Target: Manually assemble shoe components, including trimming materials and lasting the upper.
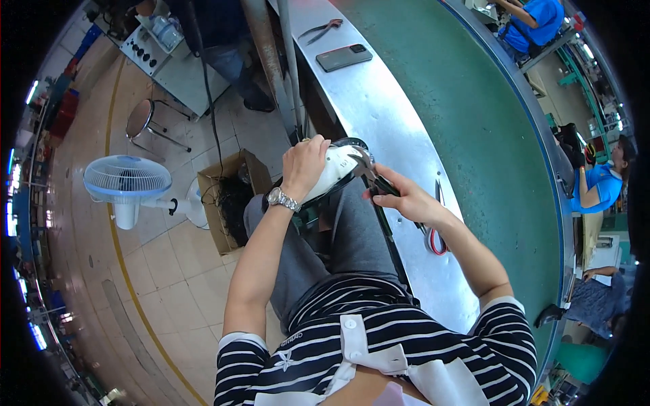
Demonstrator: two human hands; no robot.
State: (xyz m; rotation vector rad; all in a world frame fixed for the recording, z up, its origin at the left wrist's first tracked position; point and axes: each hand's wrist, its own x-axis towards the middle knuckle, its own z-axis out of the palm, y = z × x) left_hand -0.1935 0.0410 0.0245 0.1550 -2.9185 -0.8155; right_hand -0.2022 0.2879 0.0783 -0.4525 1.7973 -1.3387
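Observation:
A white, rounded piece with a dark rim sits above my lap, beside the metal bench edge. My left hand is closed over its left side, with a metal-banded watch on the wrist. My right hand is wrapped round the dark handles of a pair of pliers. Their metal jaws are at the right side of the white piece; whether they grip its edge I cannot tell. Just beyond my right wrist, scissors with red-and-white handles lie on the bench.
The metal bench carries a dark phone and red-handled pliers. A green surface runs along its right. At left are a fan, a stool and a cardboard box of black strands. Several people are around.

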